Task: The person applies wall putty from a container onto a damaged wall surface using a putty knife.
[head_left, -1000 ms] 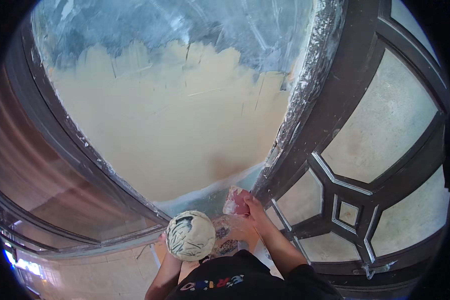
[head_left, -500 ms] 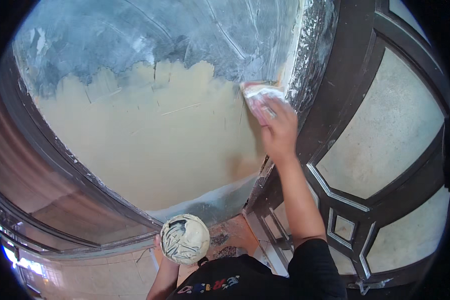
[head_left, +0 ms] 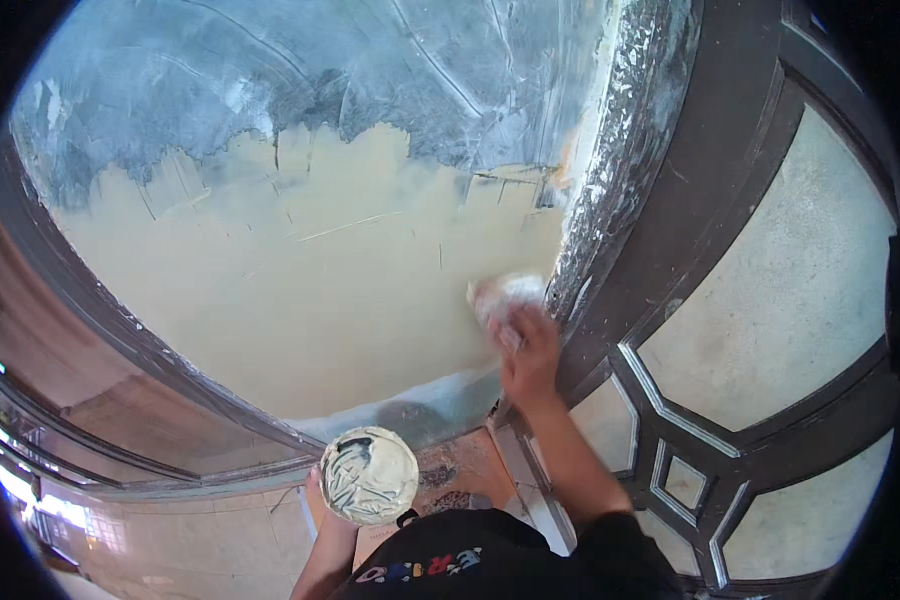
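My right hand [head_left: 532,352] grips a putty spreader [head_left: 502,298], smeared white and pink and blurred by motion. Its broad edge meets the coated wall near the right border. A smooth cream layer of putty [head_left: 310,290] covers the lower part of the wall; above its ragged edge the surface is streaky blue-grey [head_left: 270,60]. Low in front of my body, my left hand [head_left: 316,492] holds a round tub [head_left: 372,478] from its left side. Cream putty with grooves and one dark bare patch fills the tub's top. Most of the left fingers are hidden behind it.
A dark door frame [head_left: 610,180] flecked with white borders the wall on the right, beside a dark panelled door [head_left: 770,260]. Dark wood trim [head_left: 160,350] curves along the left. Below lie pale floor tiles [head_left: 220,540] and a spotted orange-brown patch [head_left: 470,470].
My right hand has drawn the spreader down along the wall's right side. Fresh cream putty with dark marks shows where it was. My left hand and the tub stay almost in place.
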Motion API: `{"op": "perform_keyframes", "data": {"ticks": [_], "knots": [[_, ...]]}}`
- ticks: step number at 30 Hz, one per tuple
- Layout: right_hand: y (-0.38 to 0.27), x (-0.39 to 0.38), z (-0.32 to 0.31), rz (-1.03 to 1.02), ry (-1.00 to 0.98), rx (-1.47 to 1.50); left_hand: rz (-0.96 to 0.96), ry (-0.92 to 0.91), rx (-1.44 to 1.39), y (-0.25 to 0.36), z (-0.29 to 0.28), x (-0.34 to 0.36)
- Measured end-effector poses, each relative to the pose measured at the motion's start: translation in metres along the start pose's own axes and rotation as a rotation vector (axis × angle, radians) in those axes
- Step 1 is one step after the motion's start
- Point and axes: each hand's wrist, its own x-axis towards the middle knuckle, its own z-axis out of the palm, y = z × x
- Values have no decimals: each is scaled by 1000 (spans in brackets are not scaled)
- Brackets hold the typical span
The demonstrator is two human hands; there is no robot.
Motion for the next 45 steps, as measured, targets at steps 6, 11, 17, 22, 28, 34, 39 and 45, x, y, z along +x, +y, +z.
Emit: {"op": "perform_keyframes", "data": {"ticks": [6, 11, 17, 22, 28, 34, 39, 45], "knots": [[-21, 97, 13, -138, 159, -69, -15, -34, 18, -9, 17, 16], [-14, -80, 83, 91, -113, 2, 17, -23, -17, -17, 2, 15], [-14, -131, 37, 97, -398, 150, 75, 244, 82, -11, -6, 1], [18, 30, -16, 51, 22, 50, -27, 63, 80, -16, 11, 10], [32, 49, 24, -8, 83, -18, -68, -34, 36, -22, 38, 25], [13, -158, 95, 57, -309, -9, -7, 206, 70, -25, -5, 14], [4, -236, 84, 191, -734, 132, 0, 180, 28, -25, 8, 16], [10, -190, 69, 1095, -456, 1402, 16, 89, -137, -27, 18, 17]]}}
